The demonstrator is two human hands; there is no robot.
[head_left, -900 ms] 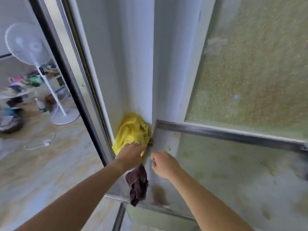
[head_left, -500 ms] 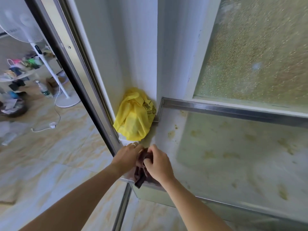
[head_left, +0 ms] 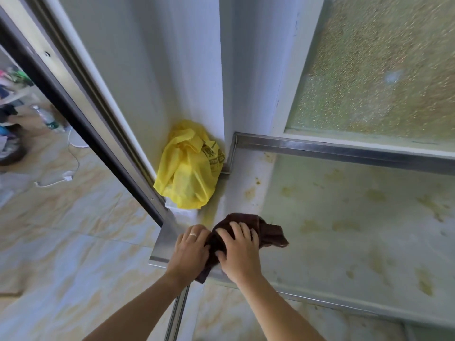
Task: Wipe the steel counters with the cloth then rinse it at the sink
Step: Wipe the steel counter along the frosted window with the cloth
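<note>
A dark brown cloth (head_left: 268, 232) lies bunched on the near left corner of the steel counter (head_left: 357, 230), one end hanging over the front edge. My right hand (head_left: 237, 252) presses flat on top of the cloth with fingers spread. My left hand (head_left: 190, 249), with a ring on one finger, grips the cloth's left side at the counter's corner. The counter's surface carries several yellowish stains. No sink is in view.
A crumpled yellow plastic bag (head_left: 189, 166) sits in the corner against the white wall, just behind the cloth. A frosted window (head_left: 384, 70) rises behind the counter's steel rear rim. A dark door frame (head_left: 81, 112) stands left, with a tiled floor (head_left: 61, 242) beyond.
Both hands left the yellow bag and came together on the brown cloth at the counter's corner. The cloth has moved up from the edge onto the counter, and my right hand now presses flat on it.
</note>
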